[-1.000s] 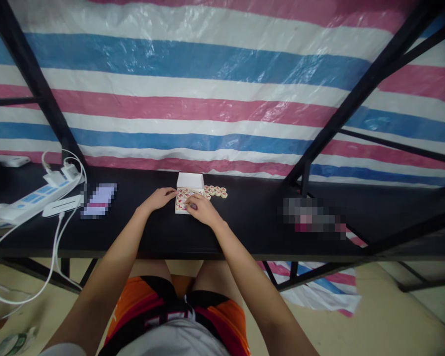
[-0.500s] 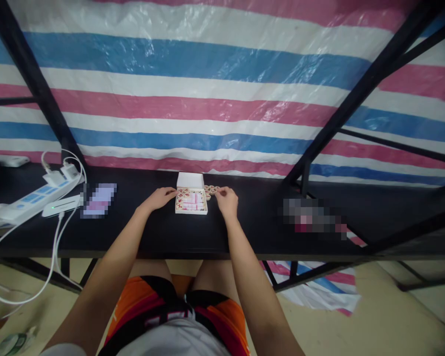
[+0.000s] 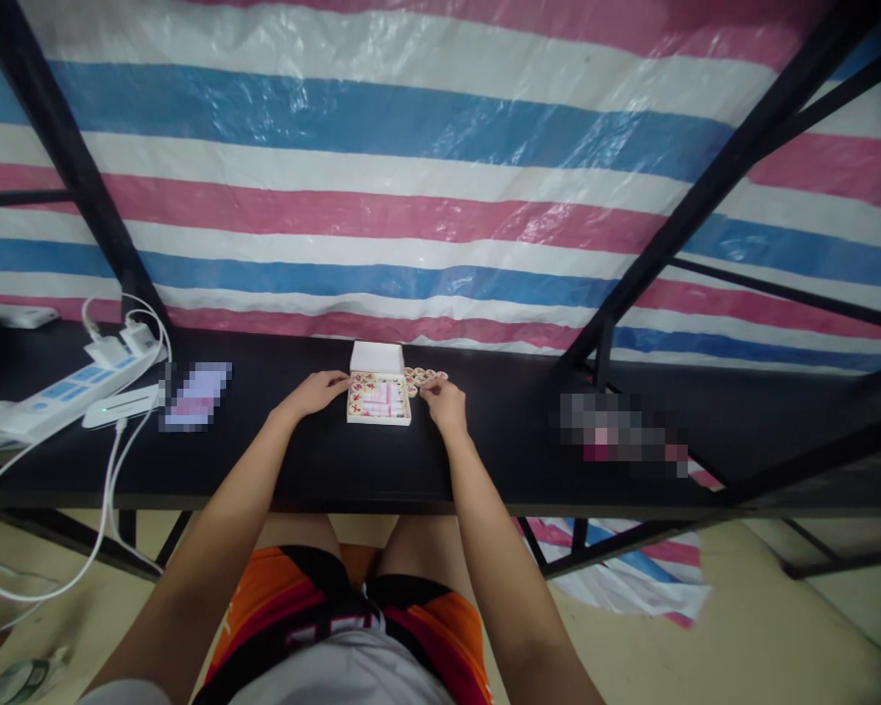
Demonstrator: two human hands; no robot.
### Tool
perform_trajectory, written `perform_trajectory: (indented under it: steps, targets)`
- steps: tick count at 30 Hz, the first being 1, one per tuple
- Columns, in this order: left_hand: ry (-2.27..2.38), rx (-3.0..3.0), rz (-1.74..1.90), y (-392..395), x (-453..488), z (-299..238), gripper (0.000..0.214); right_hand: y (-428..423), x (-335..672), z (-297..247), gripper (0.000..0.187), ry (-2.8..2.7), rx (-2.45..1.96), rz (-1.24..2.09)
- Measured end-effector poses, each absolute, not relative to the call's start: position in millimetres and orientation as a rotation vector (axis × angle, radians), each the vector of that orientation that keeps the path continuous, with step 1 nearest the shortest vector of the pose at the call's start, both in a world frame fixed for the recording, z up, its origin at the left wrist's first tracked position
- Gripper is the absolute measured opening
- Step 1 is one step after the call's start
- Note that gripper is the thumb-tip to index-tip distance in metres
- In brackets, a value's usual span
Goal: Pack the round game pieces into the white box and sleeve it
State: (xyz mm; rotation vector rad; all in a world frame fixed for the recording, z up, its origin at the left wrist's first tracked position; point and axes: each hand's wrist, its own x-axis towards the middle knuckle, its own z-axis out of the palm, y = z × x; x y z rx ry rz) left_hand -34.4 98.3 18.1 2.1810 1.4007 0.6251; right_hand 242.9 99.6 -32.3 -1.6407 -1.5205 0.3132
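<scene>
My white box (image 3: 378, 421) is open on the black worktop (image 3: 367, 470), round cream discs (image 3: 355, 407) with red marks along its left, pink-and-white patch (image 3: 383, 399) beside them. Left hand (image 3: 317, 394)'s at its edge, right hand (image 3: 446, 405)'s by the loose discs (image 3: 431, 375); can't tell if either's gripping anything.

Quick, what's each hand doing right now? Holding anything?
Left hand: at the white box; open or closed cannot be told.
Right hand: curled by the round pieces; whether it holds one cannot be told.
</scene>
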Motion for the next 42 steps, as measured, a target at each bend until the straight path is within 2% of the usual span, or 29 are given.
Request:
perform_trajectory:
  steps: [16, 22, 26, 30, 34, 42]
  targets:
    - [1.417, 2.186, 0.612, 96.4, -33.3, 20.6, 0.051, 93.2, 236.7, -22.9, 0.015, -1.574, -1.658, 0.267]
    - [1.4, 2.199, 0.622, 98.6, -33.4, 18.4, 0.052, 80.9, 212.8, -9.2, 0.023, -1.835, -1.337, 0.065]
    - [1.391, 2.196, 0.638, 99.5, -33.6, 16.8, 0.051, 68.7, 187.8, -5.5, 0.031, -2.154, -1.081, 0.068]
    - [1.37, 2.2, 0.655, 98.8, -33.3, 17.3, 0.05, 63.5, 178.4, -6.5, 0.034, -2.311, -1.04, 0.101]
    - [1.383, 2.2, 0.641, 99.5, -33.4, 17.2, 0.05, 65.2, 181.7, -6.3, 0.032, -2.299, -1.049, 0.081]
    - [1.398, 2.2, 0.637, 101.8, -34.6, 14.7, 0.051, 71.2, 186.7, -10.9, 0.017, -2.186, -1.121, 0.148]
